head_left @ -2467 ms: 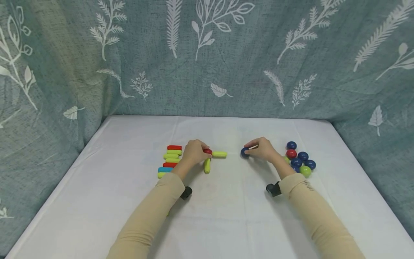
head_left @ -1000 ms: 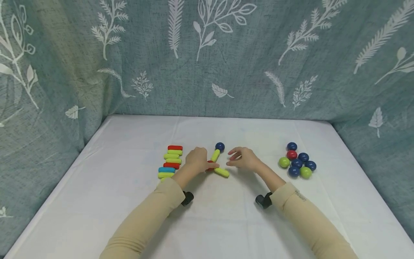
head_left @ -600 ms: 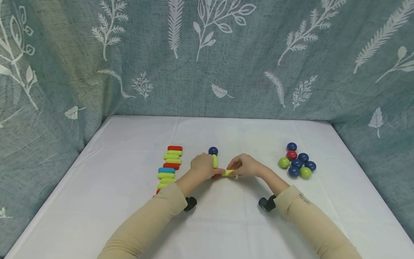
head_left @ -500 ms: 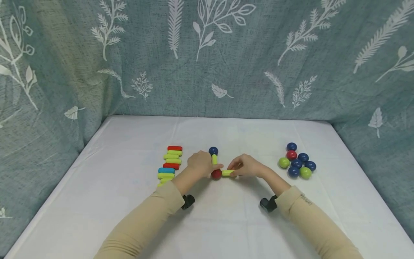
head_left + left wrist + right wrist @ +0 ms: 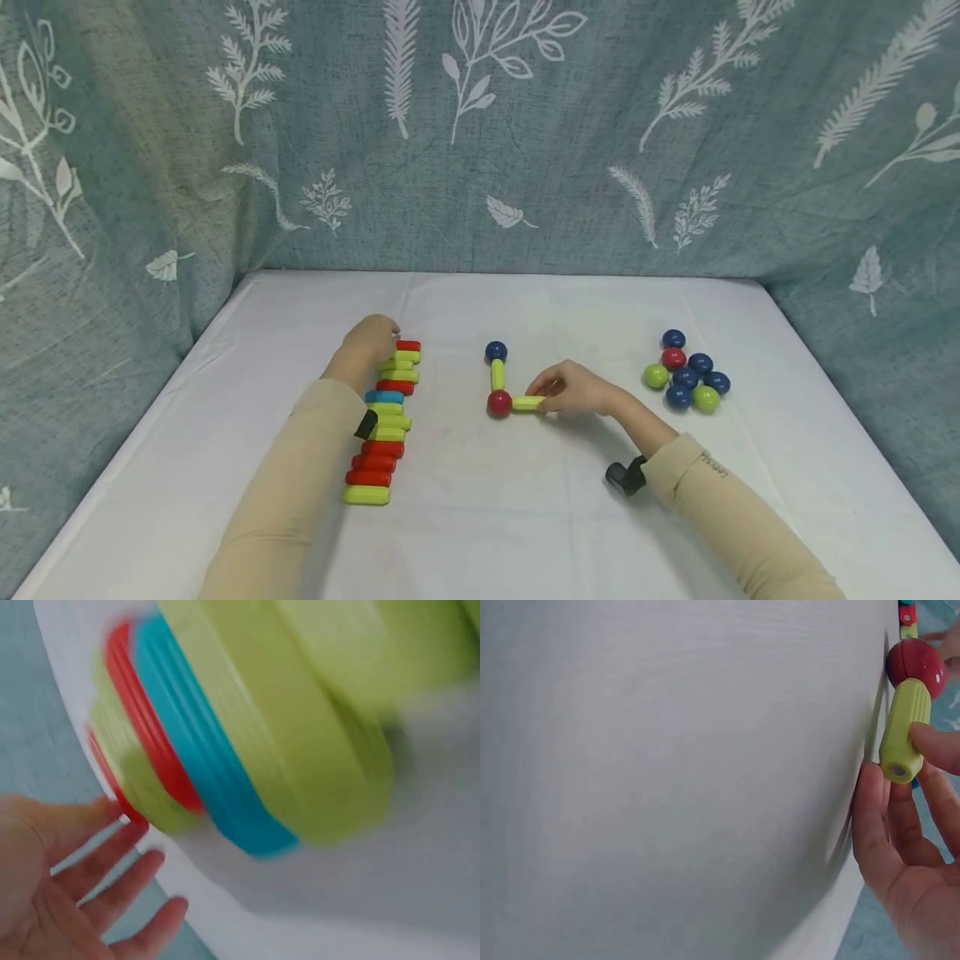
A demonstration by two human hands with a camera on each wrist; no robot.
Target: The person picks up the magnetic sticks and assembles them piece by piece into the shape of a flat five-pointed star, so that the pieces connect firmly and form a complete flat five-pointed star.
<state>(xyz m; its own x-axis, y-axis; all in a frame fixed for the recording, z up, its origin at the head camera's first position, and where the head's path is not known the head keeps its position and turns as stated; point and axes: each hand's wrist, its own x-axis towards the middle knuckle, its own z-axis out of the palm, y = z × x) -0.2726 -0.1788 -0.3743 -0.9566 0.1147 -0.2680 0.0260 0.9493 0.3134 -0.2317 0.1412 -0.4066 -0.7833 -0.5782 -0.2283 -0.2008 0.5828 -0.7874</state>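
Note:
My right hand [image 5: 573,389] pinches the free end of a yellow-green stick [image 5: 525,403] between thumb and fingers; the stick [image 5: 907,724] shows clearly in the right wrist view. Its other end meets a red ball [image 5: 499,404]. From that ball a second yellow-green stick [image 5: 498,375] runs away to a dark blue ball [image 5: 496,352], forming an L. At the far end of the stick column, my left hand [image 5: 370,340] has its fingertips at the left end of a red stick [image 5: 409,345]. In the left wrist view the fingers of this hand [image 5: 82,877] are spread.
A column of red, yellow-green and blue [image 5: 385,397] sticks runs toward the near edge, ending at a yellow-green one [image 5: 367,495]. Right of my right hand lie loose dark blue [image 5: 701,363], red [image 5: 673,358] and green balls [image 5: 706,398]. A patterned curtain [image 5: 480,150] hangs behind the table.
My left hand has left the joined pieces and moved left to the column's far end. The L turned and came nearer with the blue ball on it; my right hand took the stick end.

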